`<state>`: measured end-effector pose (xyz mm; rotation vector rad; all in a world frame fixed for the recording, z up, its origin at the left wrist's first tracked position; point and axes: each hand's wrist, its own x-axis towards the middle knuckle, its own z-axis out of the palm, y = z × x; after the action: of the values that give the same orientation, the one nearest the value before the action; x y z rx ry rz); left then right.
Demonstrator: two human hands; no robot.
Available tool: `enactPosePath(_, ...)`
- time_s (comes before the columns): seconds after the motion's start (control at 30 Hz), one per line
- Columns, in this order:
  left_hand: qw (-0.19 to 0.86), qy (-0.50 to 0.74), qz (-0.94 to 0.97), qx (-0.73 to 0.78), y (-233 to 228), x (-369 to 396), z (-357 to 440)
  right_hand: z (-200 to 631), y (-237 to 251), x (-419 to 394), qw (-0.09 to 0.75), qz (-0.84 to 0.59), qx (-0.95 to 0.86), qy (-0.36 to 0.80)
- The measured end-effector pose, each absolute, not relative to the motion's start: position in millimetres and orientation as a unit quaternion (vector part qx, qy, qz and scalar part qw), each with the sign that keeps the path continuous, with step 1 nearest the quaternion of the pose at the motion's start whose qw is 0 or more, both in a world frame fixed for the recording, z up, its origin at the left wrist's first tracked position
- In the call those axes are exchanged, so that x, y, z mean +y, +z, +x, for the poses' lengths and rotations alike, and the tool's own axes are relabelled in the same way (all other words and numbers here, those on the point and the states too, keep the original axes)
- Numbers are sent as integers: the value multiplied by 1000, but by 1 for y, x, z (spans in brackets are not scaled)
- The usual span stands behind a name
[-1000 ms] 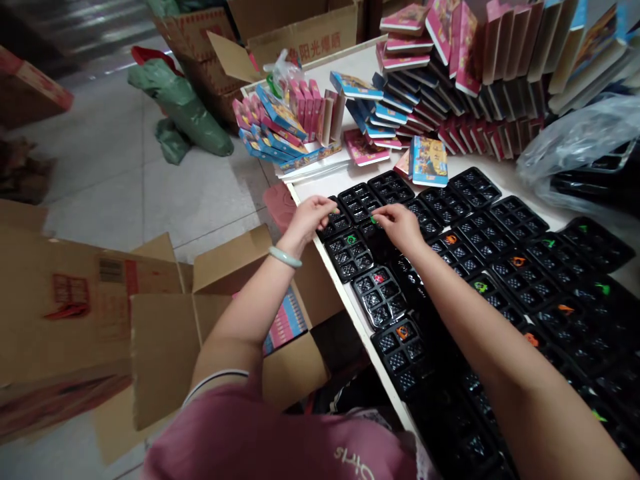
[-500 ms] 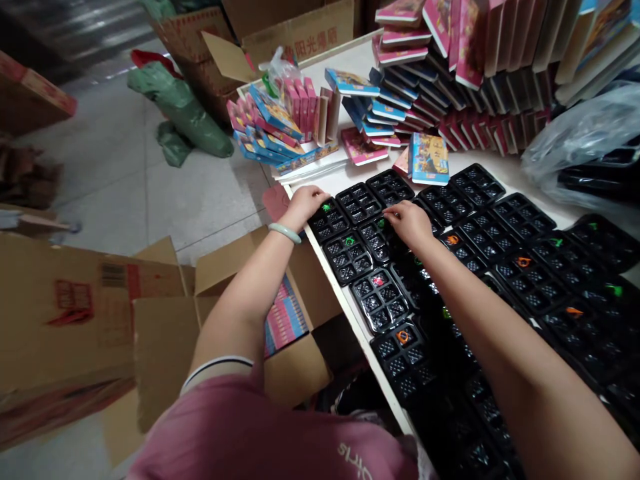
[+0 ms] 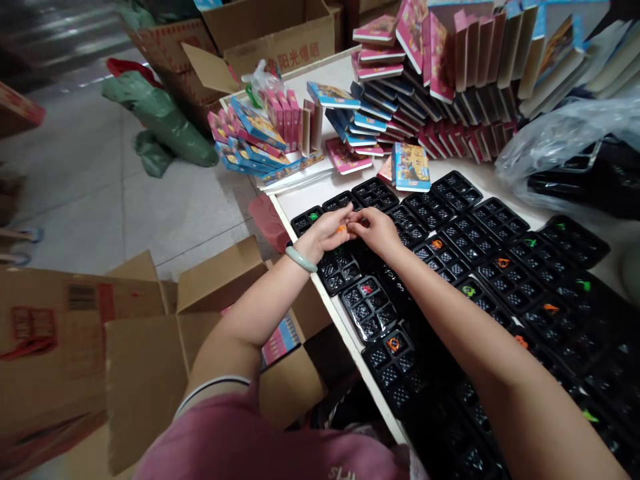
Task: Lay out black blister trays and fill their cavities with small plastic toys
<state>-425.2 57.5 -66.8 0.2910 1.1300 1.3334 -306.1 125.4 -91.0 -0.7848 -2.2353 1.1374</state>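
My left hand [image 3: 330, 229] is turned palm up with its fingers curled, above the trays near the table's left edge. A small orange plastic piece [image 3: 343, 229] shows in it. The fingertips of my right hand [image 3: 377, 229] are pinched together against the left fingers; what they grip is hidden. Beneath and around both hands lie black plastic trays [image 3: 370, 308] with square compartments. Some compartments hold small coloured pieces, such as a green piece [image 3: 314, 217], a red piece [image 3: 367, 289] and an orange ring-like piece [image 3: 393, 344].
Pink and blue boxes [image 3: 413, 167] are stacked along the back of the white table [image 3: 300, 203]. A clear plastic bag [image 3: 530, 150] with black trays stands at the right. Open cardboard cartons [image 3: 145, 373] and a green bag [image 3: 160, 120] are on the floor at the left.
My hands, apart over two trays before, have come together. The left moved right and turned palm up, with an orange piece now visible; the right moved left. The camera view shifted slightly.
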Motion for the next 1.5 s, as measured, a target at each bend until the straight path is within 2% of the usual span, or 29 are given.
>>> enactPosePath(0.13,647,543,173,507,-68,53,-434,-307,-102,140,265,-320,-729,544)
enactPosePath(0.23,621,542,197,530,-69,55,-441,-309,-105,148,268,-276,-704,598)
enactPosePath(0.37,598,535,214,557,-72,64,-451,-312,-103,155,299,-241,-721,576)
enactPosePath(0.47,576,538,217,576,-71,72,-454,-317,-100,159,284,-243,-751,545)
enactPosePath(0.67,563,514,229,605,-62,79,-451,-327,-100,160,289,-318,-761,486)
enactPosePath(0.73,575,483,244,614,-59,78,-452,-327,-102,160,274,-313,-757,503)
enactPosePath(0.83,580,445,291,617,-59,76,-457,-324,-104,165,232,-309,-702,598)
enactPosePath(0.9,549,445,320,631,-60,76,-465,-322,-105,174,225,-335,-675,618)
enactPosePath(0.97,465,474,338,667,-64,80,-474,-321,-104,189,254,-379,-707,540)
enactPosePath(1.07,322,506,368,710,-74,95,-490,-327,-98,218,276,-410,-800,340)
enactPosePath(1.2,273,498,418,709,-90,115,-504,-347,-92,245,194,-397,-876,194)
enactPosePath(1.37,313,480,427,699,-94,118,-506,-360,-98,252,132,-398,-894,159)
enactPosePath(1.43,312,502,411,694,-89,116,-504,-353,-100,256,161,-392,-886,188)
enactPosePath(1.5,294,528,376,703,-84,115,-499,-337,-97,260,228,-390,-858,245)
